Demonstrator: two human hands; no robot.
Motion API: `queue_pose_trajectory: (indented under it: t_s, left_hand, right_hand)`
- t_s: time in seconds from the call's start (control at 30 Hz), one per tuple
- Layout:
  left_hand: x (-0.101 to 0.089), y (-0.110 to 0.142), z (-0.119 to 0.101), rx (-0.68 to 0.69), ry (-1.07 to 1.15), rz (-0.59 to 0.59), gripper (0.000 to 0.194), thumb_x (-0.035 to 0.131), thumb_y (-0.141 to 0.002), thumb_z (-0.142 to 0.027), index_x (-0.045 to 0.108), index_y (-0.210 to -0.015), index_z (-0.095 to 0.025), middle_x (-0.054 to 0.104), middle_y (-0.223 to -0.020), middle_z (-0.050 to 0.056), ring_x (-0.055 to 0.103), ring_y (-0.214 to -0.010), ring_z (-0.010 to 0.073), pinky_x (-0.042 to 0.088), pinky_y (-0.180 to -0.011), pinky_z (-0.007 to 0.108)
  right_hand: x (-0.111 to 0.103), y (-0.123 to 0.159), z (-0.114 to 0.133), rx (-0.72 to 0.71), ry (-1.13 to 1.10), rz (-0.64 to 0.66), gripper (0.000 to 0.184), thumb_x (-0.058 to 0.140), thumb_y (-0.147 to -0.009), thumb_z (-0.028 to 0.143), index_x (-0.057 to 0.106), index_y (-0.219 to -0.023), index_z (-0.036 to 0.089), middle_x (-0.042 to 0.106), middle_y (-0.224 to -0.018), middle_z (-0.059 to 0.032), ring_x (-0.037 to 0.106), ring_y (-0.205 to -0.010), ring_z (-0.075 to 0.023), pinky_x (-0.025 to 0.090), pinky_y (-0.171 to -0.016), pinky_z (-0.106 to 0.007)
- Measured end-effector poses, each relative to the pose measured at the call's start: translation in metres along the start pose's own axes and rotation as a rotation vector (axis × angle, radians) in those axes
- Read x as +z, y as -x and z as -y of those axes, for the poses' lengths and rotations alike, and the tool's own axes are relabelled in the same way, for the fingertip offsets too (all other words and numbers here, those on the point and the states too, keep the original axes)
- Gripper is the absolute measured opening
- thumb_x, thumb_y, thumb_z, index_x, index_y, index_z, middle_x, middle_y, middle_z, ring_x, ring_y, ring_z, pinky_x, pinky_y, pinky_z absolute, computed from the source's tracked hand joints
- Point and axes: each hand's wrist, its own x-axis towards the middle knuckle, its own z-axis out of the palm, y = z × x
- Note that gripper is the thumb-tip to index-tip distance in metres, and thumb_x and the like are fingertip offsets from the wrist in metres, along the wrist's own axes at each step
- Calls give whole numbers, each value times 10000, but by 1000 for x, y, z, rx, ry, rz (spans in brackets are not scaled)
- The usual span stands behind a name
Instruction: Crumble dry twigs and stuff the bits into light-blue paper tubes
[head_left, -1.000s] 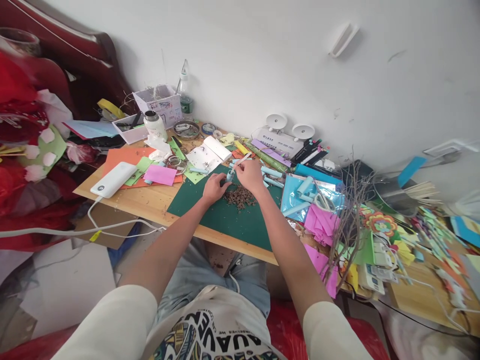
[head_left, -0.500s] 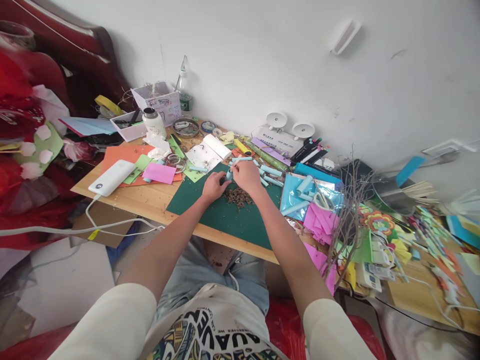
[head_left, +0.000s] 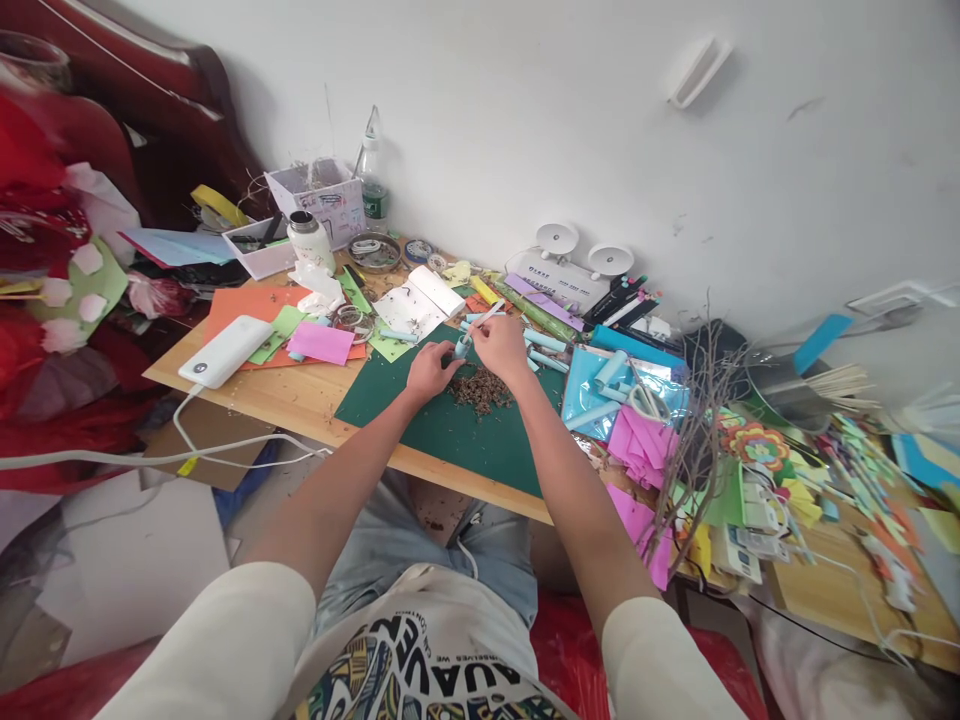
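On the green cutting mat (head_left: 397, 395), my left hand (head_left: 432, 370) is closed around a short light-blue paper tube (head_left: 460, 350), held roughly upright. My right hand (head_left: 501, 346) pinches a thin white stick (head_left: 489, 314). The stick slants down to the left, its lower end at the tube's top; whether it goes inside I cannot tell. Below my hands lies a heap of brown dried plant bits (head_left: 481, 391). More light-blue paper tubes (head_left: 546, 342) lie just beyond my right hand.
A white power bank (head_left: 226, 352) with a cable lies at the table's left. Behind it stand a white bottle (head_left: 309, 243) and a white box (head_left: 330, 212). To the right are a blue packet (head_left: 583, 385), scissors (head_left: 649, 404), pink paper (head_left: 641, 445) and dry twigs (head_left: 694, 450).
My right hand has risen slightly and shifted right from the tube, and the white stick now shows in its fingers. My left hand stays on the tube.
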Motion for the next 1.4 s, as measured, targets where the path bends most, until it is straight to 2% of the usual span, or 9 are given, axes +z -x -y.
queue_pose_trajectory:
  t_s: [0.17,0.37,0.5,0.6,0.73,0.8,0.87,1.13,1.4]
  left_hand:
    - [0,0,0,0,6,4,140,626,-869,-351,623,-957,-241,698,-903,55,597,-948,251,465,-749,333]
    - [0,0,0,-5,-3,11,152,626,-867,-354,621,-967,-239,700,-913,61,596,-946,254,471,-758,339]
    - [0,0,0,-14,0,8,156,630,-866,-359,621,-968,-241,701,-907,58,598,-954,255,473,-771,345]
    - [0,0,1,-3,4,5,157,631,-870,-368,620,-962,-241,706,-911,55,596,-952,254,470,-763,345]
    - [0,0,1,-2,9,2,160,634,-868,-373,619,-959,-241,706,-919,53,596,-963,251,472,-773,340]
    - [0,-1,0,1,12,2,157,631,-869,-370,621,-956,-239,706,-921,55,599,-953,249,473,-782,342]
    - [0,-1,0,-4,14,3,161,628,-871,-375,623,-955,-239,707,-920,56,602,-949,250,475,-782,345]
    - [-1,0,0,12,12,-5,147,626,-870,-364,623,-946,-238,700,-897,50,599,-923,245,463,-753,333]
    - [0,0,1,-4,-10,-7,172,634,-866,-383,621,-960,-240,698,-896,47,604,-936,242,460,-727,319]
  right_hand:
    - [0,0,4,10,84,26,272,479,-915,275,715,-843,162,700,-755,-100,597,-673,-207,350,-587,-283]
    - [5,-2,6,21,115,-13,322,440,-955,308,710,-879,151,700,-763,-121,618,-679,-226,370,-600,-290]
    - [8,-1,4,16,72,-64,365,447,-950,346,721,-800,159,705,-723,-108,597,-647,-213,365,-595,-287]
    - [8,-1,0,17,4,-38,360,466,-932,332,721,-748,157,700,-685,-86,570,-601,-187,350,-570,-276]
    - [7,0,-6,18,-51,-63,365,445,-939,328,740,-826,145,702,-709,-78,556,-587,-172,358,-584,-276]
    - [7,1,-7,24,-48,-27,346,451,-934,315,742,-843,150,702,-714,-77,558,-587,-172,363,-585,-276]
    - [6,1,-7,30,-22,3,323,462,-925,303,738,-835,161,702,-718,-77,565,-594,-179,359,-576,-278]
    - [5,1,-1,-14,169,-21,299,464,-941,295,720,-893,147,714,-790,-135,621,-707,-231,358,-589,-291]
    - [16,0,-6,-9,-98,-144,341,510,-920,316,661,-649,176,664,-633,-79,493,-521,-176,317,-535,-293]
